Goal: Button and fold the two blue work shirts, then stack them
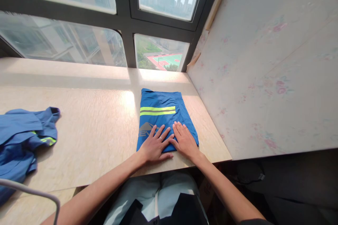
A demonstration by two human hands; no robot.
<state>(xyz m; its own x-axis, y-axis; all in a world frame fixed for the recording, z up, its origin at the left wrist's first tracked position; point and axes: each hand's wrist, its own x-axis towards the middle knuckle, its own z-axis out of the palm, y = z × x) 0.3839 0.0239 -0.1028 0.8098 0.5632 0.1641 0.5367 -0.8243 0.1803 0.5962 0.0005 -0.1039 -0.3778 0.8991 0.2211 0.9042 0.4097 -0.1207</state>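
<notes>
A blue garment [163, 98], folded into a flat, roughly rectangular bundle, lies on the pale wooden surface in front of me. Two bright yellow-green stripes cross it, with a grey printed logo below them. My left hand [155, 144] rests palm down on its near edge, fingers spread, with a ring on one finger. Beside it, my right hand [184, 140] lies flat on the garment's near right part, its fingers stretched out. The hands almost meet, thumb side to thumb side. They hide part of the logo and the cloth under the palms.
Another blue garment [23, 130] with yellow-green trim lies loosely crumpled at the left. A grey cable [34, 187] curves in front of it. Dark-framed windows [126, 21] stand behind the wooden surface [97, 126]. A flower-patterned wall [253, 77] borders it on the right.
</notes>
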